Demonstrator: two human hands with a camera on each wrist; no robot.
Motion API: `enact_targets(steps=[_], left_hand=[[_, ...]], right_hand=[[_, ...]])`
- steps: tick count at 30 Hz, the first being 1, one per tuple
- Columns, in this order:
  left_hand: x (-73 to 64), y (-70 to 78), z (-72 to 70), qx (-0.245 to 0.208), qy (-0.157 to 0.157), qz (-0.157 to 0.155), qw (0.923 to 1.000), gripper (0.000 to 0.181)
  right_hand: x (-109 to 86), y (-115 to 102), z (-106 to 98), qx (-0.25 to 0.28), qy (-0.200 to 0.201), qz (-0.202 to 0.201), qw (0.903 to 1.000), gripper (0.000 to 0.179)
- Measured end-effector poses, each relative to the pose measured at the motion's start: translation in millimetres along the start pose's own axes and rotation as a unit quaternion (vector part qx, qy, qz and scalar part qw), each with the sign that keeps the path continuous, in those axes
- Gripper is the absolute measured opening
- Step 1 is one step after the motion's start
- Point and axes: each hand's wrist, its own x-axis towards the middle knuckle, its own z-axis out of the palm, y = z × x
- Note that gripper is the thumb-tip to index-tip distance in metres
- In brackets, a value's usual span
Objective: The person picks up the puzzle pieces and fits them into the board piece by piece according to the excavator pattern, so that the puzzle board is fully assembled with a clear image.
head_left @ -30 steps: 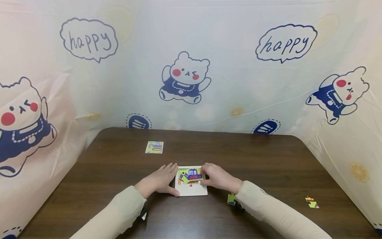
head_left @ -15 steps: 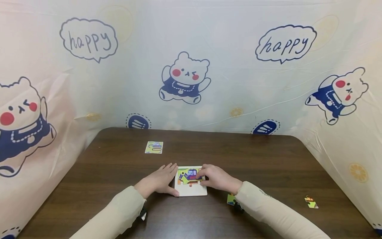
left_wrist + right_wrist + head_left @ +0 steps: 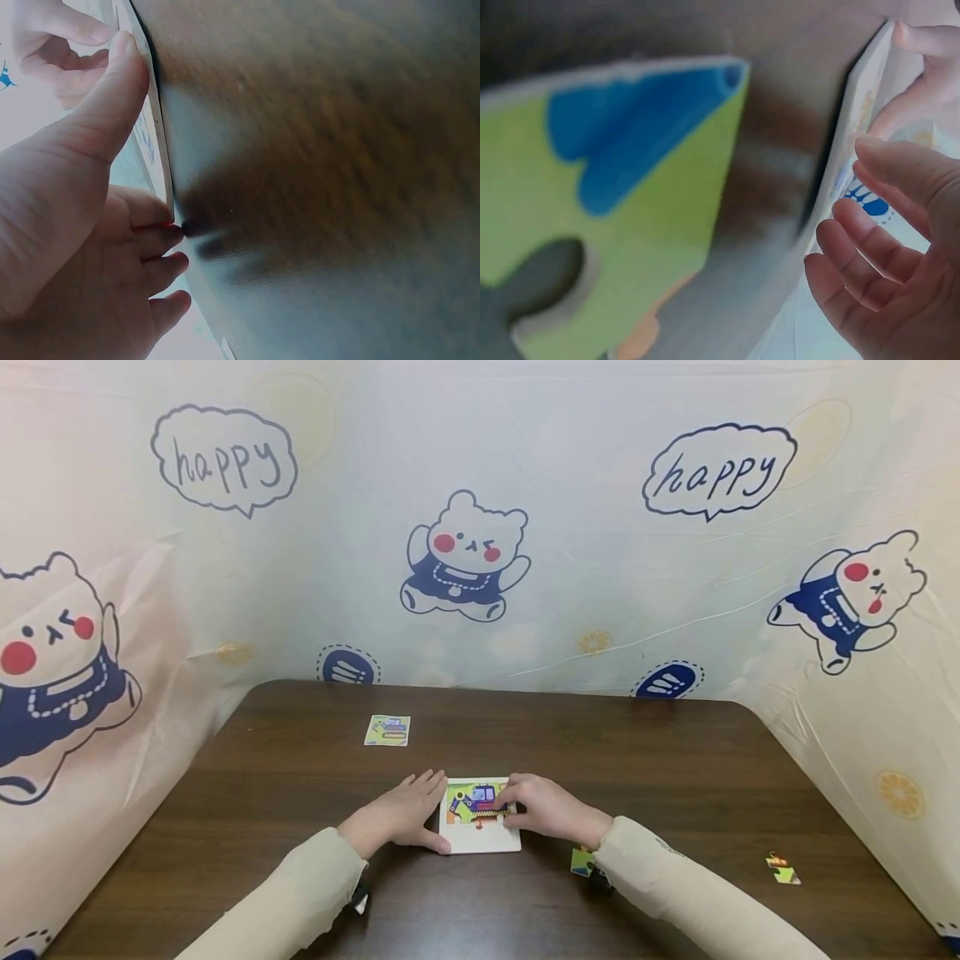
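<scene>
A white puzzle board (image 3: 480,841) lies mid-table, its upper part filled by a picture of a purple digger (image 3: 467,802) and its near strip bare white. My left hand (image 3: 401,810) rests along the board's left side, fingers spread and thumb at the near left corner. From the right, my right hand (image 3: 551,803) reaches over the picture, index finger bent onto it and thumb lower at the right side. Its other fingers are loosely bent in the right wrist view. The hand hides the picture's right part. No lifted piece shows between the fingers.
A loose green and blue puzzle piece (image 3: 660,142) lies by my right wrist, partly covered by the sleeve in the head view. Farther right are green and orange puzzle pieces (image 3: 783,868). A small digger picture card (image 3: 387,730) lies at the back left of the brown table (image 3: 615,743).
My right index finger has moved from the picture's upper right edge inward and down onto the picture. The left hand and the board have stayed in place.
</scene>
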Motion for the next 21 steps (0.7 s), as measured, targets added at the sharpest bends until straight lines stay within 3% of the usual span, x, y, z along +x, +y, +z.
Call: enact_targets(steps=[12,21], left_hand=[[-0.2,0.5,0.2,-0.002,0.001,0.001,1.0000,0.101],[0.2,0.4,0.5,0.006,-0.001,0.001,1.0000,0.101]], right_hand=[[-39.1,0,-18,0.033,0.012,0.035,0.9988,0.025],[-73.5,11,-20,0.035,0.016,0.055,0.9977,0.027]])
